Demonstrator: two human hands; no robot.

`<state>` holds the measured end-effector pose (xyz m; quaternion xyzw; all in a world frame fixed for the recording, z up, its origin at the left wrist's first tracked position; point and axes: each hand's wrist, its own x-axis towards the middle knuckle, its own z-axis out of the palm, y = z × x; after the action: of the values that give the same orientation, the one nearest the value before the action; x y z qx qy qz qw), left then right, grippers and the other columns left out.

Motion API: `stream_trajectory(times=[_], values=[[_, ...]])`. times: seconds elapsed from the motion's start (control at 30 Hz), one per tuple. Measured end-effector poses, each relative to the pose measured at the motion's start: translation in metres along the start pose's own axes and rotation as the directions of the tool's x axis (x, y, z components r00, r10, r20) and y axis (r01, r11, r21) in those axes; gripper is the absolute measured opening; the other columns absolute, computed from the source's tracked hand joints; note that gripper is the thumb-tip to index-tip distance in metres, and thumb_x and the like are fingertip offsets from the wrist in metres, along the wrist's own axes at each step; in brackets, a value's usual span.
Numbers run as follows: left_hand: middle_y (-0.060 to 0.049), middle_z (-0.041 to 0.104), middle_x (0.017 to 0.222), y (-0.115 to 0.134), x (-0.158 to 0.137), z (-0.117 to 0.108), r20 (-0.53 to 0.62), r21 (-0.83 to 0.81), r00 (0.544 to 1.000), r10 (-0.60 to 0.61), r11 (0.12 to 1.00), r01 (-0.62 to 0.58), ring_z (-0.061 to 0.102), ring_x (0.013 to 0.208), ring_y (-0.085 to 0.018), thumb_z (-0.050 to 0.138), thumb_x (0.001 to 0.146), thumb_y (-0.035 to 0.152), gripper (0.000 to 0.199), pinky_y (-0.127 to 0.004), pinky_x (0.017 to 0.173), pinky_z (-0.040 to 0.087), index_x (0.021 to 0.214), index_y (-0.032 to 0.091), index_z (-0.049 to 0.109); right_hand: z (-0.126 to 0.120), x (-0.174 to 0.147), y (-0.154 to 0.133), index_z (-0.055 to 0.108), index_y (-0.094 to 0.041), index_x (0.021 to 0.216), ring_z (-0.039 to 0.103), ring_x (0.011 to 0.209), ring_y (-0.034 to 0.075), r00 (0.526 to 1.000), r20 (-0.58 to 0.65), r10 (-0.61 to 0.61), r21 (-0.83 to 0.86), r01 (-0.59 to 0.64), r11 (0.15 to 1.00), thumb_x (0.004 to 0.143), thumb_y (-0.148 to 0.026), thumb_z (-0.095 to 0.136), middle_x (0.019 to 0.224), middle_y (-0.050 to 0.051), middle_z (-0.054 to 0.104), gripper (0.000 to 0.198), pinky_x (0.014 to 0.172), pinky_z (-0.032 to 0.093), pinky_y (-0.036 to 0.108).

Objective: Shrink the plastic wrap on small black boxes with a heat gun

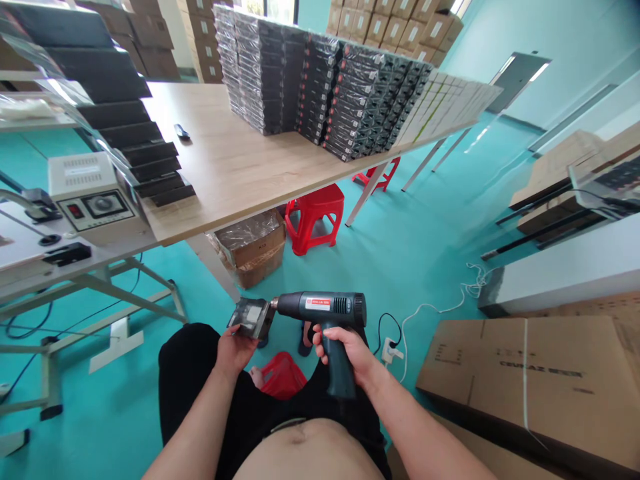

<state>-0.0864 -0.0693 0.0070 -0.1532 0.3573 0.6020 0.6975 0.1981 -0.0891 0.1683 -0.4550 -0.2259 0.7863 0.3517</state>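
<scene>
My right hand [345,347] is wrapped round the handle of a dark green heat gun [320,307], held level over my lap. Its metal nozzle points left and meets, or nearly meets, the right edge of a small dark box [250,317] with a pale label. That box looks wrapped in clear film. My left hand [236,352] grips it from below, with the thumb along its near side. Whether the nozzle touches the film I cannot tell.
Stacks of film-wrapped boxes [270,73] stand on the wooden table [220,167]; a leaning stack of dark boxes [130,127] is at left. A red stool [317,213] and an open carton [255,250] sit below. A power strip [391,351] and cardboard boxes [530,380] lie right.
</scene>
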Motion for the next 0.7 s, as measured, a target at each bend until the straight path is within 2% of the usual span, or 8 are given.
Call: stream_trajectory(times=[0.13,0.2,0.27,0.37,0.43,0.5,0.6,0.7], values=[[-0.008,0.071,0.08,0.005,-0.002,-0.004,-0.008,-0.082,1.0,0.03,0.996,-0.031,0.069,0.074,-0.026,0.049,0.063,0.01,0.04,-0.042,0.067,0.056,0.1,0.019,0.063,-0.017,-0.026,-0.016,0.065,-0.01,0.099,0.064,0.06,0.015,0.965,0.208,0.158,-0.278,-0.097,0.956,0.074,-0.025,0.063,0.079,0.008,0.069,0.03,0.049,0.047,0.022],[-0.008,0.069,0.073,0.006,-0.007,-0.003,0.0,-0.086,1.0,0.025,0.996,-0.025,0.068,0.07,-0.026,0.05,0.063,0.015,0.041,-0.042,0.066,0.056,0.102,0.017,0.064,-0.029,-0.037,-0.019,0.066,-0.01,0.098,0.064,0.058,0.015,0.944,0.226,0.241,-0.382,-0.142,0.913,0.072,-0.024,0.064,0.078,0.008,0.069,0.03,0.05,0.048,0.023],[-0.009,0.067,0.072,0.006,-0.014,0.001,0.094,-0.051,0.996,-0.005,0.999,0.01,0.066,0.067,-0.026,0.051,0.067,0.022,0.041,-0.042,0.064,0.055,0.106,0.015,0.063,-0.04,-0.042,-0.018,0.066,-0.009,0.097,0.064,0.057,0.014,0.946,0.187,0.265,-0.426,-0.166,0.89,0.072,-0.023,0.064,0.077,0.008,0.069,0.029,0.05,0.048,0.023],[-0.013,0.067,0.083,0.004,-0.024,0.011,0.28,0.086,0.948,-0.154,0.987,0.135,0.066,0.07,-0.027,0.05,0.078,0.038,0.046,-0.041,0.062,0.054,0.115,0.013,0.06,-0.047,-0.037,-0.012,0.066,-0.009,0.097,0.064,0.058,0.014,0.971,0.095,0.218,-0.388,-0.165,0.907,0.072,-0.024,0.063,0.077,0.007,0.069,0.029,0.049,0.047,0.022],[-0.016,0.068,0.093,0.002,-0.03,0.017,0.309,0.188,0.902,-0.301,0.949,0.252,0.067,0.079,-0.029,0.046,0.084,0.051,0.053,-0.043,0.065,0.054,0.119,0.014,0.058,-0.044,-0.025,-0.009,0.065,-0.01,0.096,0.064,0.06,0.014,0.988,0.037,0.149,-0.319,-0.13,0.939,0.073,-0.025,0.063,0.078,0.007,0.069,0.028,0.049,0.048,0.022],[-0.018,0.068,0.099,-0.001,-0.033,0.019,0.304,0.223,0.879,-0.368,0.924,0.309,0.067,0.09,-0.031,0.045,0.084,0.061,0.06,-0.045,0.07,0.054,0.121,0.015,0.057,-0.035,-0.01,-0.008,0.065,-0.011,0.094,0.063,0.06,0.014,0.997,-0.016,0.071,-0.242,-0.073,0.967,0.072,-0.025,0.063,0.077,0.007,0.069,0.026,0.049,0.048,0.022],[-0.018,0.068,0.101,-0.004,-0.036,0.02,0.291,0.221,0.889,-0.353,0.929,0.296,0.066,0.096,-0.031,0.047,0.083,0.063,0.063,-0.046,0.078,0.054,0.12,0.013,0.057,-0.013,0.012,-0.009,0.065,-0.011,0.091,0.063,0.059,0.013,0.999,-0.043,-0.011,-0.173,0.003,0.985,0.073,-0.026,0.064,0.075,0.006,0.069,0.024,0.049,0.048,0.022],[-0.016,0.071,0.096,-0.004,-0.038,0.02,0.215,0.228,0.93,-0.298,0.941,0.249,0.068,0.093,-0.031,0.05,0.086,0.051,0.05,-0.046,0.079,0.055,0.115,0.011,0.06,0.011,0.02,-0.012,0.066,-0.011,0.092,0.064,0.06,0.014,1.0,0.009,-0.025,-0.169,0.026,0.985,0.073,-0.027,0.065,0.077,0.007,0.07,0.025,0.051,0.05,0.023]])
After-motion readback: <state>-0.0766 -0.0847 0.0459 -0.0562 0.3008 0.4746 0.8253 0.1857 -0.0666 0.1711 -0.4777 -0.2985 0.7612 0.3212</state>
